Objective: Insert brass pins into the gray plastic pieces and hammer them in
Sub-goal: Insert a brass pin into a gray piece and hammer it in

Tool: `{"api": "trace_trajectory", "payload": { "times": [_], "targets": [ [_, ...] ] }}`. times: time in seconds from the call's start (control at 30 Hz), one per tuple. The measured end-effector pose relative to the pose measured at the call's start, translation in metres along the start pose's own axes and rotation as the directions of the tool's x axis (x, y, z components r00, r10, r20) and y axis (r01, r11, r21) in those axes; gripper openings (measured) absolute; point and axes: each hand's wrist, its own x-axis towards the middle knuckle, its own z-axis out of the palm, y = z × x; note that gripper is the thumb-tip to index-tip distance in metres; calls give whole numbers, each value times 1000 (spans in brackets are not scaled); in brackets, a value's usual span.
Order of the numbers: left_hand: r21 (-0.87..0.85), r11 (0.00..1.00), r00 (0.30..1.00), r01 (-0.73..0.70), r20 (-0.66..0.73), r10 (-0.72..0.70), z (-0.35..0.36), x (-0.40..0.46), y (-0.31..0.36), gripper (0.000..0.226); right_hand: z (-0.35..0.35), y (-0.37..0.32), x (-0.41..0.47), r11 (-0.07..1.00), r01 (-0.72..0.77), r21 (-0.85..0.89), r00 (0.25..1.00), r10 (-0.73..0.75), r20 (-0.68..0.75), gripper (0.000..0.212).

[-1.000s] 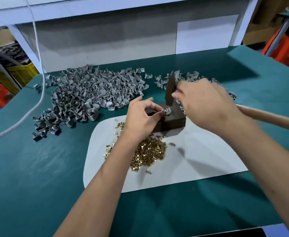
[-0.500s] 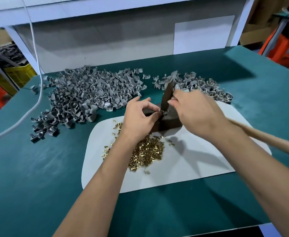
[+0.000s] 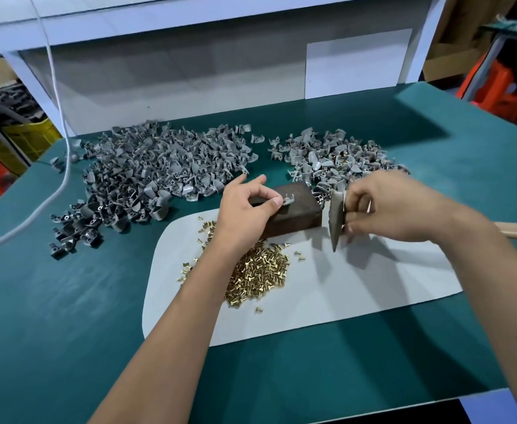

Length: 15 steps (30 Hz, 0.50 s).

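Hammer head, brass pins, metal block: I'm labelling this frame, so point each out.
hammer head [image 3: 336, 220], head view, middle of its grey face.
brass pins [image 3: 258, 275], head view, centre of the heap.
metal block [image 3: 297, 217], head view, its front side.

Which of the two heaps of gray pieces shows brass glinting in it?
The smaller right heap, behind the right hand; the big left heap looks plain gray.

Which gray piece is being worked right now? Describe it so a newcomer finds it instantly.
Start at the white mat on the green table; at its far edge sits a dark block. The piece lies on the block's top, pinched by the left hand. Every other gray piece lies loose in the heaps behind.
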Motion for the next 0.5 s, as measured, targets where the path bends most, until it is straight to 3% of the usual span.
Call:
{"api": "trace_trajectory", "payload": {
  "times": [0.17, 0.33, 0.43, 0.5],
  "targets": [
    [-5, 1000, 1000, -1, 8, 1, 0, -1, 2, 24, 18, -1, 1, 999, -27, 20, 999, 27, -30, 10],
    [-4, 1000, 1000, 0, 3, 0, 0, -1, 2, 22, 13, -4, 12, 998, -7, 59, 998, 11, -69, 14],
    [-9, 1000, 1000, -15, -8, 15, -1, -1, 2, 19, 16, -22, 22, 987, 100, 122, 973, -71, -222, 10],
    [-14, 999, 999, -30, -17, 29, -2, -2, 2, 15, 23, -37, 28, 970, 221, 98, 956, -195, -221, 27]
  ]
}}
